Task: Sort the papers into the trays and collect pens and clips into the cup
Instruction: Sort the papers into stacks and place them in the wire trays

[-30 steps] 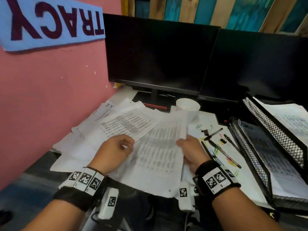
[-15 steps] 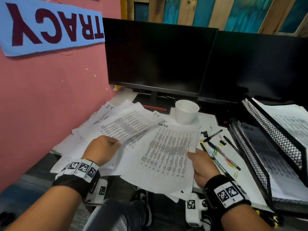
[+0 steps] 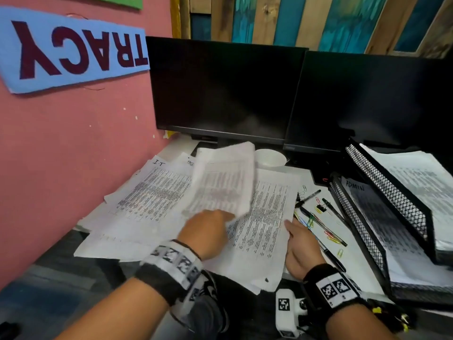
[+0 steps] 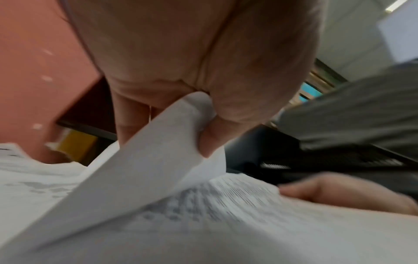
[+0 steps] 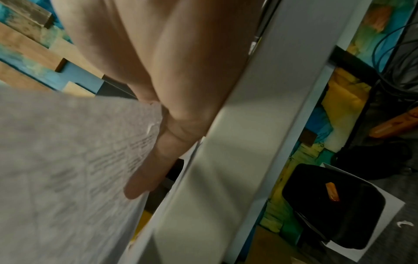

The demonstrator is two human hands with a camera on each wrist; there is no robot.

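left hand (image 3: 208, 231) has a sheet (image 3: 224, 179) pinched by its near corner, thumb and fingers clamped on the paper, and the page is up in the air and blurred, curling over the spread of papers (image 3: 152, 192) on the left of the desk (image 3: 353, 251). from the wrist view that pinch is plain, thumb on one face, fingers behind. looks like the sheet is lifted so its heading can be read before it goes to a tray. right hand (image 3: 302, 244) lies along the right edge of the printed page (image 3: 267, 217) in the middle, thumb laid out on top of it; the other fingers are under or behind the paper, so whether it truly grips i cannot tell, though it seems to be steadying that page while the other one comes off. the forearms come in low from the near side, wrists close together. the mesh trays (image 3: 382, 197) sit at the right, tilted, already holding papers, one marked admin. pens (image 3: 326, 227) and coloured clips (image 3: 310, 220) are scattered between the page and the trays, not yet gathered. the white cup (image 3: 270, 157) stands at the far side, by the monitors (image 3: 220, 89), half hidden by the lifted sheet.
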